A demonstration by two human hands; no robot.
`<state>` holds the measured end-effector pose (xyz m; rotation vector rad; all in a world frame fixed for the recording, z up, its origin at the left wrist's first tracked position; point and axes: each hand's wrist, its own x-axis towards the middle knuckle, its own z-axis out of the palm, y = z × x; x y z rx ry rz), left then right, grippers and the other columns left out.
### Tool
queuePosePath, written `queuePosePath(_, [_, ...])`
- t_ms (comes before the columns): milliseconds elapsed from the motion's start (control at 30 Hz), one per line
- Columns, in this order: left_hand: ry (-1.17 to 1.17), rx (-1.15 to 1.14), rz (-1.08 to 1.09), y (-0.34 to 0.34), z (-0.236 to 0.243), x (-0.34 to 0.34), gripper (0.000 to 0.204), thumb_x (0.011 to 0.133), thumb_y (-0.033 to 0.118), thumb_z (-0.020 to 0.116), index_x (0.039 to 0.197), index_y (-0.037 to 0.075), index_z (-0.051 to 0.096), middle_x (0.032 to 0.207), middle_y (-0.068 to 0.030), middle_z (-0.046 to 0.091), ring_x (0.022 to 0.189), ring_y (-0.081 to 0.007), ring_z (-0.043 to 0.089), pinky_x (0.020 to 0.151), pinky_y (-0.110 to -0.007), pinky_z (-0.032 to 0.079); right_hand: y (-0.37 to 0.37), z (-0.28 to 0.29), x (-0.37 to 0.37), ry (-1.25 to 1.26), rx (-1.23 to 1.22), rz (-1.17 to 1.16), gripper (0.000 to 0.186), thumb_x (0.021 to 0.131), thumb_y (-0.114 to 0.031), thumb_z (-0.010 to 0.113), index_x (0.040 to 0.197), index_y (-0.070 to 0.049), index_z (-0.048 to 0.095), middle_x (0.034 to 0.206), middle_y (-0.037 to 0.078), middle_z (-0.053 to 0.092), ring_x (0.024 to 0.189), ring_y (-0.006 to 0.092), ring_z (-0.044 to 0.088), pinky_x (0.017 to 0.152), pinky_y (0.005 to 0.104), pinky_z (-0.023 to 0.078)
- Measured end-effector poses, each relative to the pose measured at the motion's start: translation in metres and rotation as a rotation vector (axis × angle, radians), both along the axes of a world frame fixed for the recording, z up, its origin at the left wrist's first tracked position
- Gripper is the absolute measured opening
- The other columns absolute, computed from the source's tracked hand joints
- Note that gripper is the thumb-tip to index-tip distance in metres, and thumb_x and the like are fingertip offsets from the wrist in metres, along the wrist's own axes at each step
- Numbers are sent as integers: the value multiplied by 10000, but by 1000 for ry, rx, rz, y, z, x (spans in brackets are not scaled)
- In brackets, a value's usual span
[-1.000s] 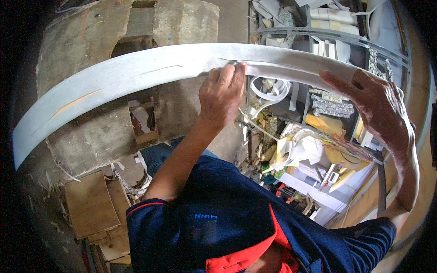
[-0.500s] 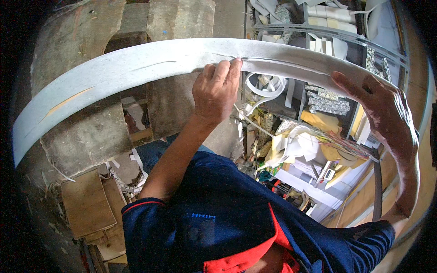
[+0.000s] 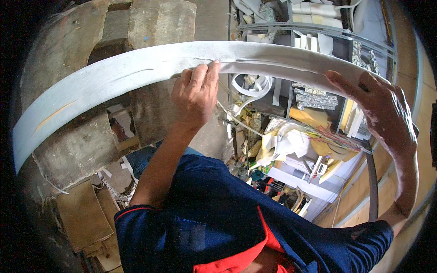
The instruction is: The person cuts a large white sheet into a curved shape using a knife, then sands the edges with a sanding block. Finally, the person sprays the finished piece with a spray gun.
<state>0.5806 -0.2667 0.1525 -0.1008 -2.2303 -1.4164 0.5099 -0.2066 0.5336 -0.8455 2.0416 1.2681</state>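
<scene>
A long, broad strip of white sheet material stretches across in front of me and looks bowed in this view. Its face has creases, with a narrow slit near the left end showing yellow-tan beneath. My left hand pinches the near edge around the middle, fingertips on the face and thumb hidden underneath. Toward the right end, my right hand grips the strip with its thumb laid on the face; its other fingers are partly hidden behind the edge.
Below the strip lies a worn grey-brown board surface with cut-out openings. Brown flat sheets are stacked at lower left. A divided rack on the right holds white offcuts, speckled blocks and a coiled white band.
The whole view has shifted, so the background and strip sit further left. My left hand has slid slightly left along the strip; my right hand keeps its grip near the right end.
</scene>
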Motion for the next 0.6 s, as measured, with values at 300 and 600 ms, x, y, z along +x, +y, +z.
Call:
queuePosePath(300, [35, 11, -12, -2, -2, 0, 431, 810, 60, 786, 1235, 89, 718, 1012, -59, 624, 888, -245, 623, 777, -366, 537, -15, 30, 12, 41, 78, -81, 701, 857, -15, 682, 1473, -319, 544, 874, 81, 641, 704, 220, 657, 676, 370, 623])
queuePosePath(600, [95, -73, 15, -3, 5, -2, 442, 816, 105, 773, 1252, 110, 698, 1057, -26, 595, 961, -197, 589, 814, -382, 464, -15, 23, -2, -12, 19, -89, 705, 853, -10, 681, 1472, -318, 545, 863, 75, 630, 700, 218, 648, 676, 369, 621])
